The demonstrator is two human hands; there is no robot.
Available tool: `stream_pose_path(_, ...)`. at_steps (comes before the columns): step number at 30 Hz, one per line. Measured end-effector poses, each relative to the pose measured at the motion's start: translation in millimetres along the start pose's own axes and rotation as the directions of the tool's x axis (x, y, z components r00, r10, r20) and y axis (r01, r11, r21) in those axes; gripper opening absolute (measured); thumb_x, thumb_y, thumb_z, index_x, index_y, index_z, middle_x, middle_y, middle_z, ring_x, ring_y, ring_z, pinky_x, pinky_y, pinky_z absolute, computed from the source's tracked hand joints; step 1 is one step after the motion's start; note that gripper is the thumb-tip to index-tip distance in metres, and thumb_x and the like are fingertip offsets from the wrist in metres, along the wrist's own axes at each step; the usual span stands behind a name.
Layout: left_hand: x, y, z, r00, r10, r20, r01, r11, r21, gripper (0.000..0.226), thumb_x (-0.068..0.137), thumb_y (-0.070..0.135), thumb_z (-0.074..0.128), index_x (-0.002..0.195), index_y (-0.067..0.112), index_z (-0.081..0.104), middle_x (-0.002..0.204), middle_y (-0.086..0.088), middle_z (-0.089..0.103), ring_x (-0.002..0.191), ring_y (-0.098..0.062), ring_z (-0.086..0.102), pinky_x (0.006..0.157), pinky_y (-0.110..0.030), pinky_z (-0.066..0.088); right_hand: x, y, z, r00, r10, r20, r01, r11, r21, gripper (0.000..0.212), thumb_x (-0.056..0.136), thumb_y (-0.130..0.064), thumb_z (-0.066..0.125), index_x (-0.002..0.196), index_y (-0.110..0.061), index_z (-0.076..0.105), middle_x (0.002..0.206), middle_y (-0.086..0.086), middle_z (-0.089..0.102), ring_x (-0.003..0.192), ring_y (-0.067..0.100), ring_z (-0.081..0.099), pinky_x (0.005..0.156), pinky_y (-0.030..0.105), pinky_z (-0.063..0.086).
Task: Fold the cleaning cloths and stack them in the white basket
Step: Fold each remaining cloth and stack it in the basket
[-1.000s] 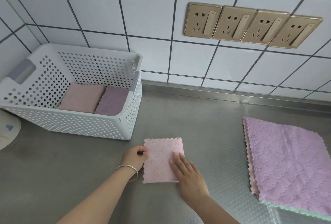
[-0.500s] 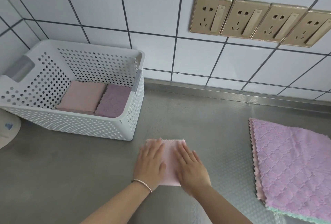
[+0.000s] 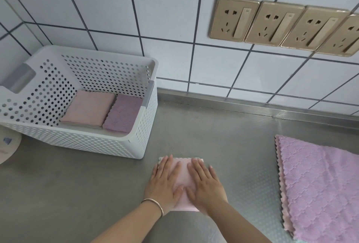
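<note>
Palms flat — left hand (image 3: 165,182) and right hand (image 3: 206,184) press a scalloped, folded pink cloth (image 3: 182,176) on embossed steel counter (image 3: 97,194), no grip.

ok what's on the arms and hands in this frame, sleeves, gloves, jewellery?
Both forearms are bare, no sleeves in view, no gloves. The left hand has a thin metal bangle at the wrist. The right hand and its wrist carry nothing visible. No rings that I can make out.

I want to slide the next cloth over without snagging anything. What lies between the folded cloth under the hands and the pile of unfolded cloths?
Only bare steel counter separates the folded cloth from the unfolded pile, as the head view shows.
</note>
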State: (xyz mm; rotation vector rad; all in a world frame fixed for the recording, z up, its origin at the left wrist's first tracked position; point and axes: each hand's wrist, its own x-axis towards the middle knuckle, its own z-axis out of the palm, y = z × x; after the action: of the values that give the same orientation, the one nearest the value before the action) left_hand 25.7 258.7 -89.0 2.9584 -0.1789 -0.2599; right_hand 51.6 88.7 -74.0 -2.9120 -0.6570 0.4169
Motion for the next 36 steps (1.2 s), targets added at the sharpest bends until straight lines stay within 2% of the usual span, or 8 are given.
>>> stream_pose_path(4, 0.9, 7.1, -15.4, 0.995, -0.089, -0.049, 0.085, 0.993, -0.086, 0.060, 0.067, 0.048, 0.047, 0.125, 0.031, 0.050, 0.135, 0.001, 0.051, 0.126, -0.021, 0.042, 0.102, -0.036, 0.038, 2.3, -3.3, -30.7, 0.996, 0.074, 0.052, -0.082, 0.982, 0.170, 0.063, 0.088, -0.043, 0.033, 0.145, -0.018, 0.030, 0.155, -0.003, 0.021, 0.139, 0.018, 0.028, 0.109, 0.030, 0.028)
stream_pose_path(9, -18.0, 16.7, -41.1, 0.879, -0.477, 0.015, 0.433, 0.782, -0.448, 0.047, 0.075, 0.016, 0.058, 0.121, 0.014, 0.050, 0.120, -0.008, 0.050, 0.114, -0.026, 0.046, 0.097, -0.029, 0.038, -17.7, -5.2, -48.1, 0.781, 0.594, 0.193, -0.540, 0.488, 0.686, 0.043, 0.086, -0.017, 0.051, 0.129, -0.015, 0.045, 0.122, 0.002, 0.051, 0.102, 0.021, 0.055, 0.079, 0.026, 0.040)
stream_pose_path(15, -41.8, 21.1, -49.1, 0.746, -0.597, 0.296, 0.639, 0.517, -0.570, 0.032, 0.072, 0.018, 0.051, 0.104, 0.018, 0.054, 0.104, -0.004, 0.058, 0.105, -0.029, 0.056, 0.083, -0.030, 0.045, -39.9, -23.9, -46.6, 0.735, 0.501, 0.457, -0.648, 0.321, 0.690, 0.025, 0.088, -0.027, 0.051, 0.110, -0.016, 0.053, 0.109, 0.004, 0.060, 0.093, 0.020, 0.054, 0.074, 0.022, 0.038)
stream_pose_path(20, -64.0, 19.3, -64.0, 0.640, -0.433, 0.635, 0.722, 0.054, -0.690, 0.042, 0.062, 0.023, 0.069, 0.098, 0.003, 0.066, 0.093, -0.014, 0.069, 0.086, -0.027, 0.064, 0.075, -0.031, 0.049, -68.5, -28.4, -54.6, 0.755, 0.443, 0.483, -0.635, 0.312, 0.707, 0.020, 0.085, -0.033, 0.053, 0.074, -0.016, 0.051, 0.076, 0.000, 0.051, 0.075, 0.018, 0.049, 0.060, 0.026, 0.037)
stream_pose_path(23, -85.1, 27.0, -76.1, 0.661, -0.299, 0.688, 0.668, -0.182, -0.721, 0.023, 0.074, 0.021, 0.073, 0.063, 0.009, 0.058, 0.055, -0.007, 0.053, 0.046, -0.019, 0.049, 0.048, -0.024, 0.036, -82.9, -32.2, -56.3, 0.787, 0.436, 0.437, -0.558, 0.198, 0.806, 0.031, 0.070, -0.040, 0.057, 0.083, -0.012, 0.054, 0.081, 0.003, 0.055, 0.074, 0.019, 0.051, 0.064, 0.027, 0.038)
stream_pose_path(25, -92.6, 35.7, -86.6, 0.699, -0.273, 0.661, 0.606, -0.266, -0.750, 0.028, 0.067, 0.032, 0.079, 0.062, 0.013, 0.059, 0.059, -0.005, 0.058, 0.052, -0.019, 0.054, 0.054, -0.025, 0.042, -89.0, -32.6, -60.1, 0.821, 0.397, 0.411, -0.487, 0.110, 0.866, 0.045, 0.065, -0.039, 0.060, 0.099, -0.010, 0.059, 0.096, 0.003, 0.064, 0.090, 0.022, 0.059, 0.074, 0.030, 0.045)
stream_pose_path(28, -95.2, 45.7, -114.1, 0.746, -0.451, 0.489, 0.428, -0.238, -0.872, 0.031, 0.078, 0.042, 0.071, 0.092, 0.015, 0.064, 0.098, -0.003, 0.067, 0.099, -0.023, 0.061, 0.091, -0.034, 0.045, -94.8, -38.9, -82.0, 0.870, 0.346, 0.350, -0.365, -0.024, 0.931, 0.058, 0.055, -0.034, 0.062, 0.108, -0.011, 0.061, 0.099, 0.004, 0.068, 0.096, 0.024, 0.061, 0.088, 0.037, 0.047)
stream_pose_path(36, -107.8, 22.2, -182.5, 0.791, -0.610, -0.041, 0.116, 0.216, -0.970, 0.056, 0.071, 0.073, 0.041, 0.078, 0.022, 0.063, 0.073, 0.002, 0.063, 0.068, -0.014, 0.055, 0.072, -0.033, 0.047, -86.5, -94.2, -159.6, 0.949, 0.311, -0.058, 0.017, 0.134, 0.991, 0.013, 0.092, -0.034, 0.054, 0.094, -0.024, 0.063, 0.086, -0.013, 0.070, 0.078, -0.001, 0.064, 0.059, 0.013, 0.046)
